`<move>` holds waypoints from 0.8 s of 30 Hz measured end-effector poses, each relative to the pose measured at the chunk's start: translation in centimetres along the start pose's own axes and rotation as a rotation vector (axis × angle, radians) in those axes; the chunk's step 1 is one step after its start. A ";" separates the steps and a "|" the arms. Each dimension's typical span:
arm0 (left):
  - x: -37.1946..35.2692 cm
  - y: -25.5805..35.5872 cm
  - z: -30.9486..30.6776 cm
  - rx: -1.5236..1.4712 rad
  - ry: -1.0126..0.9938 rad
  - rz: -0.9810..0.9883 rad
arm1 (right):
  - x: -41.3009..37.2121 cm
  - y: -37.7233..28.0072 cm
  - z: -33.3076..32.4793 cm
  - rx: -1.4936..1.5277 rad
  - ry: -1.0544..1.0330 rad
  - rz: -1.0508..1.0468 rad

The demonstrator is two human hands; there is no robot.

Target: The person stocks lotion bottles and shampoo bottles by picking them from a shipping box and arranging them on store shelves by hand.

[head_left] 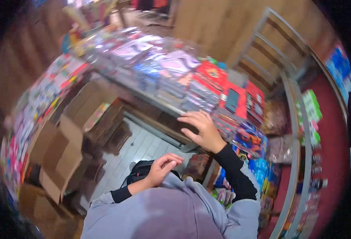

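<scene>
— Head camera: where are the hands?
— Right hand (201, 129) lies flat, fingers spread, on the worktop (155, 104) edge just beside stacked packets (201, 97). Left hand (163, 166) is curled closed, holding nothing, above a black bag (140, 169).

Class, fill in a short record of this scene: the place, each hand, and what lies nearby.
Place: shop table piled with wrapped packets
Right hand: open, palm down at the table's front edge, by the packets
Left hand: fingers curled, near the chest, nothing seen in it
Clothing: grey top over black sleeves
Nearby: open cardboard boxes on the left; black bag on the floor
</scene>
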State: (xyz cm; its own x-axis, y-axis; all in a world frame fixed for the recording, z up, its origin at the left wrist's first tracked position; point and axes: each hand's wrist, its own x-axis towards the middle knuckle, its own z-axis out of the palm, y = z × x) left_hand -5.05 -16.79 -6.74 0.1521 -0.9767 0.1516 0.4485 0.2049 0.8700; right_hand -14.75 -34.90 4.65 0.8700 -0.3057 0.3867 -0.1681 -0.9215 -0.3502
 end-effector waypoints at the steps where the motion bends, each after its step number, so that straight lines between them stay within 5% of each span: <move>1: -0.8 0.9 -1.3 0.036 0.047 0.040 | 0.6 -0.6 2.0 0.119 -0.009 0.017; 9: -9.4 6.2 -12.4 0.102 0.382 0.108 | 4.2 -4.3 21.7 0.923 -0.326 0.337; 13: -13.0 9.2 -18.6 0.225 0.551 0.139 | 6.5 -6.8 28.7 1.087 -0.467 0.380; 18: -14.8 10.8 -22.7 0.241 0.747 0.312 | 10.5 -7.6 31.8 1.190 -0.533 0.468; 24: -15.8 11.2 -26.0 0.153 0.972 0.247 | 20.3 -5.2 36.4 1.317 -0.600 0.607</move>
State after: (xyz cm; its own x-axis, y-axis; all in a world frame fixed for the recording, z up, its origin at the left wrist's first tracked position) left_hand 20.45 2.61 -11.58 0.9067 -0.4184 -0.0529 0.2004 0.3171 0.9270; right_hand 20.65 -27.59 -16.72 0.9294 -0.1069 -0.3532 -0.3195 0.2460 -0.9151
